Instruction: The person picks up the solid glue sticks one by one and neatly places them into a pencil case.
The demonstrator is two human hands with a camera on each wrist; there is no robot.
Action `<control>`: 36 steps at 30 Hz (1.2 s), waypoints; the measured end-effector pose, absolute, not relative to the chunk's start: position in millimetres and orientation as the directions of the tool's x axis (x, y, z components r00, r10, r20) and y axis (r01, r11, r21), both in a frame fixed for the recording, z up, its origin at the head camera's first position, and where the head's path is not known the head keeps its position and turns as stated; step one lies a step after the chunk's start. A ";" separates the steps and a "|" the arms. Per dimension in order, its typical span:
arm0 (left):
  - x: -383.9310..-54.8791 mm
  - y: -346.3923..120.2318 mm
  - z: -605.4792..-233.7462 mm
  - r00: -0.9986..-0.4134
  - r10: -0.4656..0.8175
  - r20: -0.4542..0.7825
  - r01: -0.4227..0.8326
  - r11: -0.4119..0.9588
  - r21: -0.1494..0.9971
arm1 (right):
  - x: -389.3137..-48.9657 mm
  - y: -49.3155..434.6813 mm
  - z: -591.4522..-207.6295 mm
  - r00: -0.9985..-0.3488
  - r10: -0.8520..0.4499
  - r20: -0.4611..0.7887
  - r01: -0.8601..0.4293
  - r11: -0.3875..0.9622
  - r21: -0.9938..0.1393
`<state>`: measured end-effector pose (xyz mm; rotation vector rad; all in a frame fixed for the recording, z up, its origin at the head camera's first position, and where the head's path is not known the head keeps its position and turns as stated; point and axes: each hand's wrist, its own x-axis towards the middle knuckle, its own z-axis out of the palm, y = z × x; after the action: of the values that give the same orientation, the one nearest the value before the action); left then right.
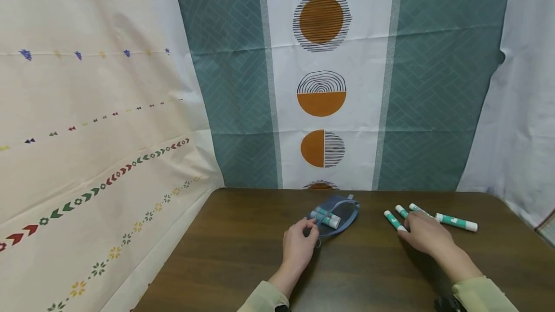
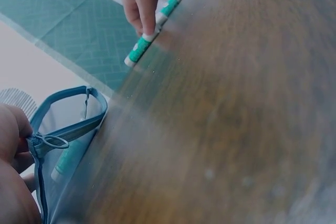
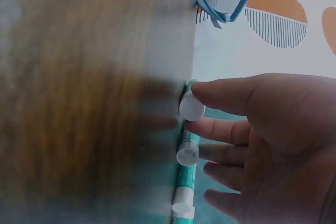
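Note:
My left hand [image 1: 299, 244] pinches the near left edge of a clear pouch [image 1: 344, 227] with blue zipper trim. The pouch lies on the table with its mouth spread, and green-and-white markers [image 1: 328, 218] show inside. In the left wrist view a ring pull [image 2: 55, 141] hangs beside those fingers. To the right, my right hand [image 1: 427, 232] has its thumb and index finger on either side of the white end of the leftmost loose marker [image 1: 393, 220]. In the right wrist view that marker's end [image 3: 192, 107] sits between them. The other fingers stay loosely bent beside more markers.
Several loose markers lie in a row on the brown wooden table [image 1: 243, 254]; the rightmost marker [image 1: 456, 222] lies just beyond the right hand. A patterned cloth [image 1: 321, 110] hangs behind the table's far edge, and a cream cloth [image 1: 108, 124] hangs along the left.

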<state>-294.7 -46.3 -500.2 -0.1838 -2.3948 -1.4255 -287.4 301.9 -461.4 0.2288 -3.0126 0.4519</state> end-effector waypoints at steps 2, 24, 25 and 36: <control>-294.0 -46.3 -499.9 -0.934 -0.064 0.351 0.279 0.482 0.831 | -287.1 302.0 -461.8 -0.987 -0.134 0.091 -0.154 0.948 -0.277; -294.9 -45.8 -499.7 -0.923 -0.071 0.377 0.298 0.486 0.821 | -285.9 300.4 -457.2 -0.987 -0.128 0.098 -0.148 0.961 -0.233; -294.9 -45.9 -499.7 -0.923 -0.071 0.379 0.299 0.487 0.820 | -285.9 300.4 -457.1 -0.987 -0.126 0.099 -0.146 0.961 -0.236; -293.6 -46.6 -500.9 -0.929 -0.061 0.365 0.293 0.484 0.825 | -285.5 301.5 -460.1 -0.992 -0.091 0.083 -0.110 0.958 -0.264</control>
<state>-293.6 -46.6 -500.9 -0.1943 -2.3886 -1.4252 -285.5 301.5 -460.1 0.1555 -3.0389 0.4160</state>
